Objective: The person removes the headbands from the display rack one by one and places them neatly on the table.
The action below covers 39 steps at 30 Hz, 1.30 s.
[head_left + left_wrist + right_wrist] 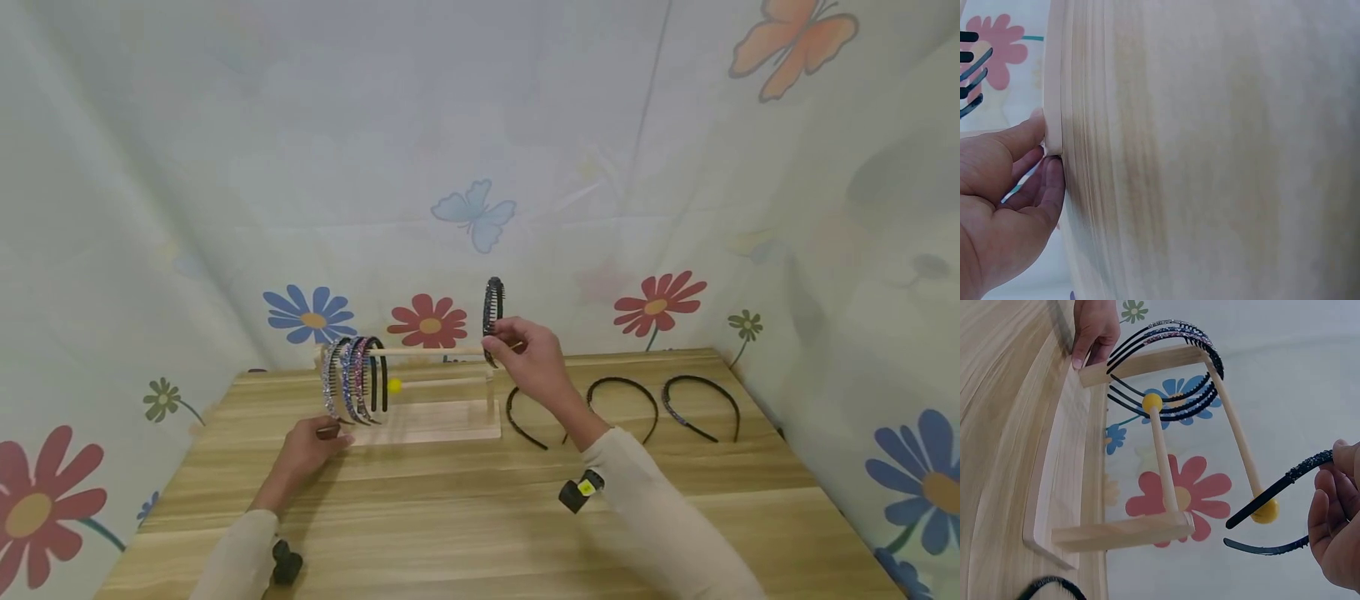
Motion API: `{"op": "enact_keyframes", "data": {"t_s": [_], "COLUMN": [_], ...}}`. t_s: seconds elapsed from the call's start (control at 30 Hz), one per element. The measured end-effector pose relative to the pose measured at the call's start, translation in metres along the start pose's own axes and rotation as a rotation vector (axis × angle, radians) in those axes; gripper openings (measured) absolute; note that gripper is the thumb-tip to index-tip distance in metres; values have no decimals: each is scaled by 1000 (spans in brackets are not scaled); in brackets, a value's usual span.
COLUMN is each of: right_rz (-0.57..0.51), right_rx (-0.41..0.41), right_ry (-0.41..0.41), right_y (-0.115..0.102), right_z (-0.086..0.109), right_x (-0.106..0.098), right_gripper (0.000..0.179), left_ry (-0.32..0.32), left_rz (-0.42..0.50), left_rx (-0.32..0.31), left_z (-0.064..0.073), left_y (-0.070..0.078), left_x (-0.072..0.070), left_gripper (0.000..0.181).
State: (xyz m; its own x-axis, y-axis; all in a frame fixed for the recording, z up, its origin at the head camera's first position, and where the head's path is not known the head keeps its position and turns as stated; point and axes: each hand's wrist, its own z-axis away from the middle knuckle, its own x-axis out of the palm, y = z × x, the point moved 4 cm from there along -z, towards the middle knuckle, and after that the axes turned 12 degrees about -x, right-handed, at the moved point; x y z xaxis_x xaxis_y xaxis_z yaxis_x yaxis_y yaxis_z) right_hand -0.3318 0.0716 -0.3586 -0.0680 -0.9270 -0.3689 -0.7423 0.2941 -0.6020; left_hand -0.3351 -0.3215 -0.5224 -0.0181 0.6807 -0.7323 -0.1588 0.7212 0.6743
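My right hand (534, 360) pinches a black toothed headband (492, 307) with a glittery band, holding it upright at the right end of the wooden stand's (442, 423) upper rod. In the right wrist view, the headband's two free tips point at the yellow ball (1265, 512) on that rod's end. Several headbands (347, 379), with silver, blue and pink sparkle, hang at the rod's left end. Low on the left, my left hand (306, 454) grips the corner of the stand's base (1053, 134) between thumb and fingers.
Three dark headbands lie on the wooden table right of the stand, the middle one (622, 380) partly behind my right forearm and another (701, 379) farthest right. A lower rod ends in a yellow ball (394, 385). A flower-printed curtain (360, 167) stands behind the table.
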Motion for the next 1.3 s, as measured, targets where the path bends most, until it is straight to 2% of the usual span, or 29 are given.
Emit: {"op": "enact_keyframes", "data": {"t_s": [0.23,0.63,0.8,1.1,1.3], "right_rz": [44,137,175,285,333], "right_rx": [-1,-16,13,80,143], "right_ry": [-4,43,55,45,30], "right_y": [0,12,19,44,51], "right_z": [7,24,35,56,73], "right_x": [-23,-64,-81,-105,-123], "right_gripper": [25,24,23,25,27], "left_ry": [1,5,-1,2,-3], "left_rz": [-6,-1,2,1,6], "left_rx": [9,5,4,25,7], "left_z": [-1,-1,0,-2,-3], "left_y": [-1,-2,-2,-2,-2], "left_x": [0,0,0,-1,1], "left_gripper": [52,50,48,48,47]}}
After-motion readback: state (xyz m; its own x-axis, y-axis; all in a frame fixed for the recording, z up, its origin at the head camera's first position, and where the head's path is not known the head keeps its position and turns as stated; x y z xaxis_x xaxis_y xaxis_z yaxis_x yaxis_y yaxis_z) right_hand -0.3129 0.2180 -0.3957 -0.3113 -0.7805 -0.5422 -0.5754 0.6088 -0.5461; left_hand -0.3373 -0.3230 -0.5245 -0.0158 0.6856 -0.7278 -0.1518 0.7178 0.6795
